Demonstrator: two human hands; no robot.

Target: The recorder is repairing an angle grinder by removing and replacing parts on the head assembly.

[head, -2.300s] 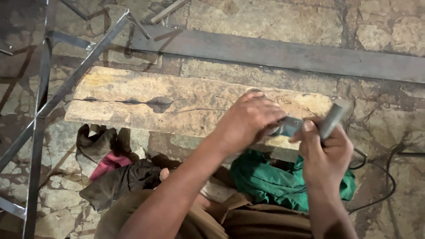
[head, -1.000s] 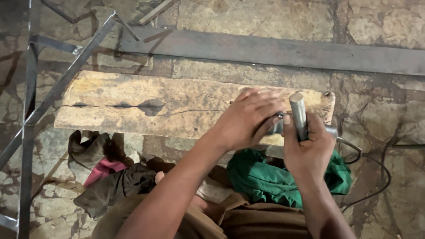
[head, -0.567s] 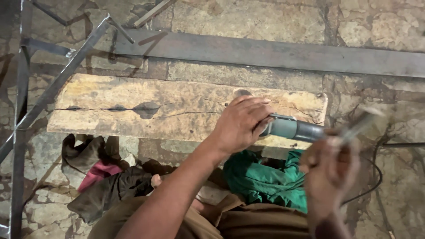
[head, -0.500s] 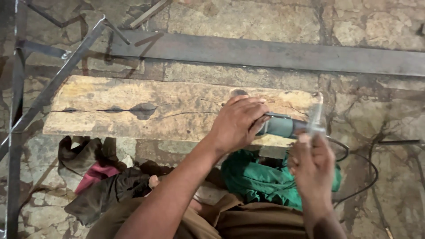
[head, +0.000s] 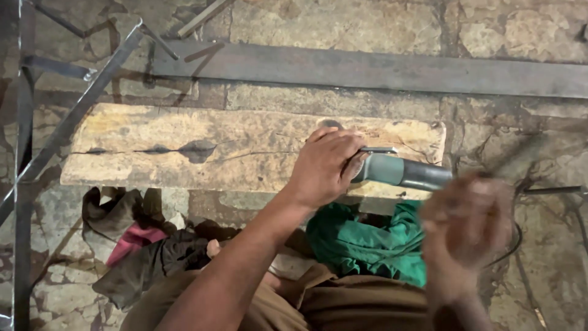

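Fingers (head: 340, 153) of left hand (head: 324, 168) curled tight over head end of grey-green power tool (head: 398, 173), pressing it on wooden plank (head: 202, 150). Tool lies across plank's right end, body pointing right, black cable (head: 554, 190) trailing off. Right hand (head: 465, 230) blurred, raised near tool's rear, not touching; finger state cannot tell. Green cloth (head: 361, 242) bunched below plank, dark and pink rags (head: 138, 245) to left. Long steel flat bar (head: 380, 70) beyond plank on stone floor (head: 343, 24); metal frame (head: 37, 153) crosses plank's left end.
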